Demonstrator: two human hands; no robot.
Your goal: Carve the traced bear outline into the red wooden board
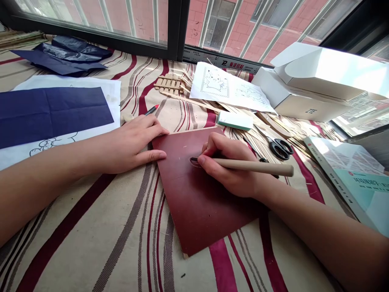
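A dark red board (200, 211) lies flat on the striped cloth (100, 227). My right hand (227, 162) is closed around a beige-handled tool (258, 166), whose tip touches the board beside a small curved mark (194, 163). The handle points out to the right. My left hand (139, 142) rests at the board's upper left corner, fingers spread, the thumb and fingertips on its edge. Just behind that hand is a dark pen with a red end (152, 110), partly hidden by it.
Behind the board are a green-and-white block (235, 120), wooden sticks, black-handled scissors (281, 149) and a drawing sheet (225, 85). White boxes (316, 106) and a book (358, 182) stand or lie right. Dark blue sheets (54, 113) over paper lie left. A barred window is behind.
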